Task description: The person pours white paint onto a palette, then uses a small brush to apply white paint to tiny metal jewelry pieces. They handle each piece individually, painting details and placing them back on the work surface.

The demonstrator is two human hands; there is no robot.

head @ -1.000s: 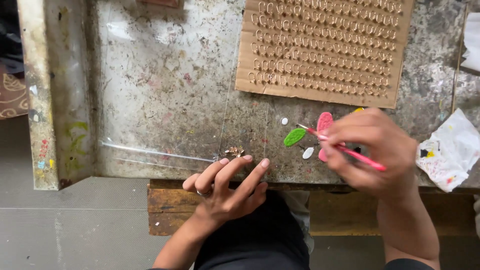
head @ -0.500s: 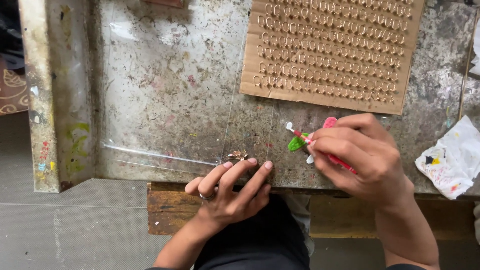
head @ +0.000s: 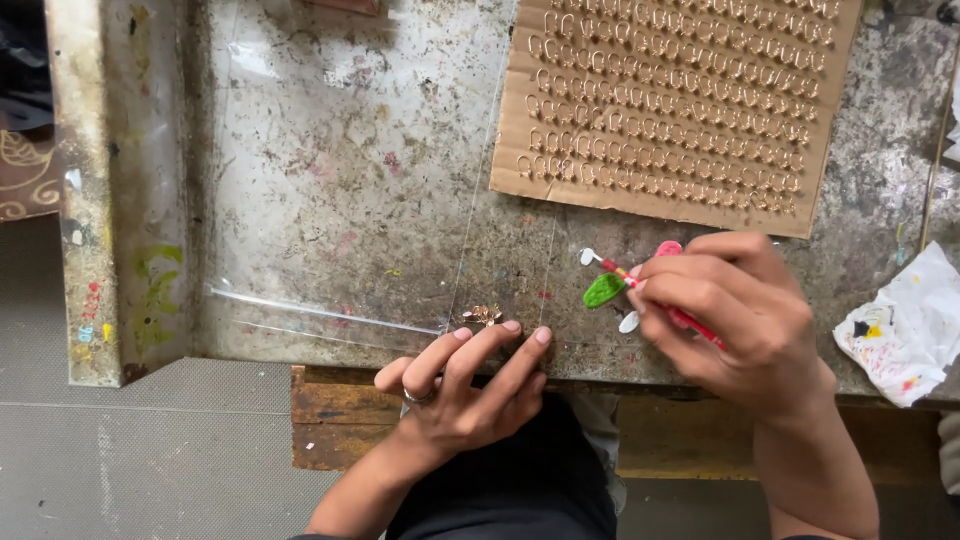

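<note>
Two hands: right hand (head: pixel 735 310) grip pinching thin red brush (head: pixel 640 285); left hand (head: pixel 465 385) fingers spread, flat on pitted tabletop (head: pixel 340 200).

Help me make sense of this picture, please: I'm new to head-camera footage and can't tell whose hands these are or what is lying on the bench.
The single view comes from a camera worn on a person's head, looking straight down at their own two bare hands; no machine is involved. The surface is a worn, paint-stained grey workbench. The left hand, with a ring on one finger, rests fingertips-down at the bench's near edge, beside a small heap of tiny golden metal pieces. The right hand grips a thin red stick with a white tip, held over small blobs of paint: a green one, a pink one and a white one. Farther back lies a brown cardboard sheet filled with rows of small golden loops. At the right edge sits a crumpled white paint-spotted paper.
</note>
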